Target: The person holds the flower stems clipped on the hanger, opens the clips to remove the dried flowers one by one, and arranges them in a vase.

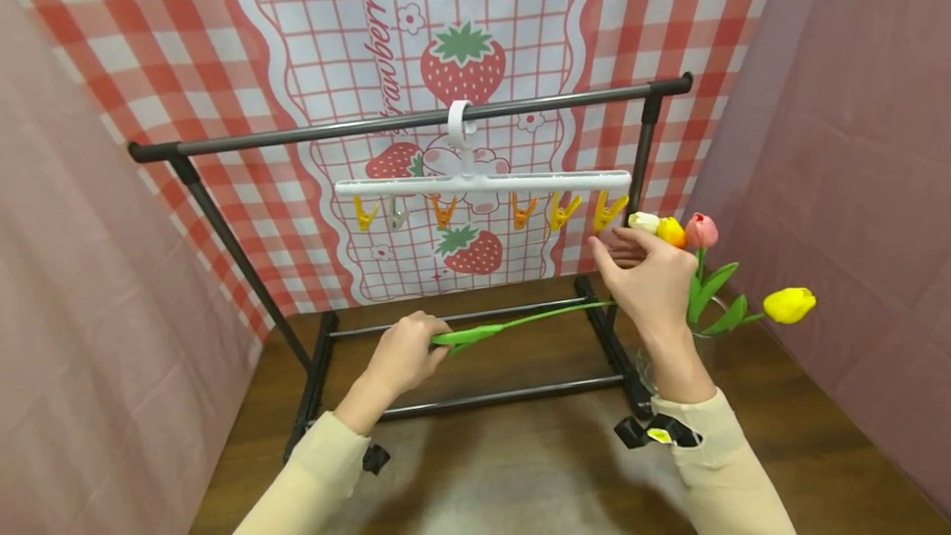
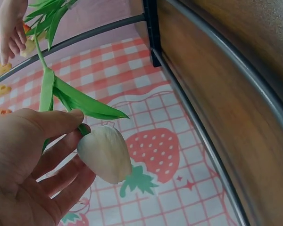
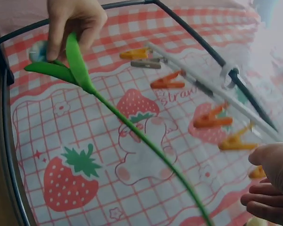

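Observation:
My left hand [image 1: 409, 352] pinches a white tulip [image 2: 105, 154] by the stem just below its blossom, between thumb and fingers. The tulip's green leaves [image 1: 470, 335] and long thin stem stretch across to the right, toward the other wrist. The blossom is hidden behind the left hand in the head view. My right hand [image 1: 654, 283] is raised beside the right end of a white hanger [image 1: 486, 182], its fingers loosely bent and holding nothing. Its thumb comes close under the rightmost yellow clip [image 1: 609, 211]. Orange clips [image 1: 522, 211] and a grey clip [image 1: 399, 213] also hang along the bar.
A dark metal rack [image 1: 312, 135] carries the hanger on its top rail. Behind the right hand, a clear vase [image 1: 645, 370] holds several tulips, among them a pink tulip [image 1: 702, 231] and a yellow tulip [image 1: 789, 305]. A strawberry-print cloth [image 1: 464, 64] hangs behind.

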A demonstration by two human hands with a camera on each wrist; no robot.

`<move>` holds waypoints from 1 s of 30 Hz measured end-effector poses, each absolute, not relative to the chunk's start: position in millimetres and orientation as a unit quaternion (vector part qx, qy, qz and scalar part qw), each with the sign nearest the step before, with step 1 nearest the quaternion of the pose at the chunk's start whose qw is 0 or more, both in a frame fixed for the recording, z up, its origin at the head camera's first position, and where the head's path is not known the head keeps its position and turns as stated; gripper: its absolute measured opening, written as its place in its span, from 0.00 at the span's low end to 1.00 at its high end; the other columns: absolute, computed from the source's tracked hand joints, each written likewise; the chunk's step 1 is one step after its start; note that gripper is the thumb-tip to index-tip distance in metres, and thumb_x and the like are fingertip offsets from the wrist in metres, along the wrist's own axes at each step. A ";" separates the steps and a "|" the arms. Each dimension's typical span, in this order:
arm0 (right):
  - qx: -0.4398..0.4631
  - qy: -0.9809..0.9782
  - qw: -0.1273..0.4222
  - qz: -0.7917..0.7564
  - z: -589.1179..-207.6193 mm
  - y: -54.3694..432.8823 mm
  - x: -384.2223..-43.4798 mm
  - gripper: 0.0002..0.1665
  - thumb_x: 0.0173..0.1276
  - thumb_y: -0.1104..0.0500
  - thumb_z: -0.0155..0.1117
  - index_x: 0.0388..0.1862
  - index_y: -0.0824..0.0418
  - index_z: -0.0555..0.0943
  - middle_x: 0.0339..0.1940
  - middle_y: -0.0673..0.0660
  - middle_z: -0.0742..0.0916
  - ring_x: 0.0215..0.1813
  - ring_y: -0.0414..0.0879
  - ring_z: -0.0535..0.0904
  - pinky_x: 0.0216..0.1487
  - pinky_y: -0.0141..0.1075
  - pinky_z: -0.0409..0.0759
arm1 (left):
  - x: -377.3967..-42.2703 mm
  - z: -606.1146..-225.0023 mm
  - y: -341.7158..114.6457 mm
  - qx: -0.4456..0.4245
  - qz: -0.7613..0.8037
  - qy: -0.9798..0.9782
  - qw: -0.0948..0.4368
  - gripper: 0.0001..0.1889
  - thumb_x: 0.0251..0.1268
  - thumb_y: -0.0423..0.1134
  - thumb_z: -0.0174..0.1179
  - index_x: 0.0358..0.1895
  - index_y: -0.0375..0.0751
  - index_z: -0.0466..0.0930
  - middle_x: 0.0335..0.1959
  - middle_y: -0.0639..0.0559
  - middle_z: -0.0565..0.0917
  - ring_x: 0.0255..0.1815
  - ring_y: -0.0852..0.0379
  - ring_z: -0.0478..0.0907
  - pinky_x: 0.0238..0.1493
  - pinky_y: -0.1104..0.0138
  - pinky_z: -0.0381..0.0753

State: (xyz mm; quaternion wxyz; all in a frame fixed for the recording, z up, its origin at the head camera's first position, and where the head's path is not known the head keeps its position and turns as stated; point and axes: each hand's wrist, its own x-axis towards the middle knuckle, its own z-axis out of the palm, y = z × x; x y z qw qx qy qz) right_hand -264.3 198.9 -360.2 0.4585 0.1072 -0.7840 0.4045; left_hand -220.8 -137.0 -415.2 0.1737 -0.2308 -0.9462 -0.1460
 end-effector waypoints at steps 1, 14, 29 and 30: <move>0.119 -0.783 0.468 0.393 -359.3 199.5 -260.9 0.20 0.63 0.54 0.82 0.47 0.68 0.92 0.34 0.62 0.95 0.30 0.56 0.93 0.39 0.08 0.72 | -220.0 -413.9 -137.9 -0.233 -0.142 -0.946 0.176 0.06 0.61 0.36 0.78 0.40 0.46 0.92 0.36 0.53 0.91 0.40 0.52 0.87 0.39 0.56 0.89; 0.420 -0.849 0.260 0.187 -346.1 160.0 -234.1 0.17 0.62 0.57 0.83 0.49 0.59 0.92 0.43 0.56 0.90 0.43 0.47 0.88 0.40 0.40 0.89 | -216.0 -393.6 -136.9 -0.275 -0.123 -0.930 0.211 0.07 0.60 0.33 0.77 0.40 0.44 0.92 0.35 0.54 0.90 0.39 0.55 0.84 0.38 0.58 0.89; 0.466 -0.855 0.191 0.125 -352.7 144.5 -239.9 0.10 0.65 0.60 0.81 0.44 0.60 0.92 0.38 0.52 0.89 0.40 0.43 0.86 0.41 0.35 0.88 | -219.8 -380.2 -126.1 -0.301 -0.104 -0.922 0.219 0.07 0.60 0.35 0.78 0.40 0.43 0.91 0.37 0.53 0.91 0.40 0.54 0.85 0.38 0.59 0.89; 0.469 -0.853 0.192 0.125 -352.8 144.5 -240.1 0.10 0.64 0.61 0.81 0.44 0.59 0.92 0.37 0.52 0.89 0.40 0.42 0.86 0.41 0.35 0.88 | -220.1 -380.2 -125.4 -0.302 -0.107 -0.922 0.219 0.07 0.59 0.34 0.78 0.40 0.43 0.91 0.38 0.53 0.91 0.41 0.54 0.85 0.38 0.59 0.90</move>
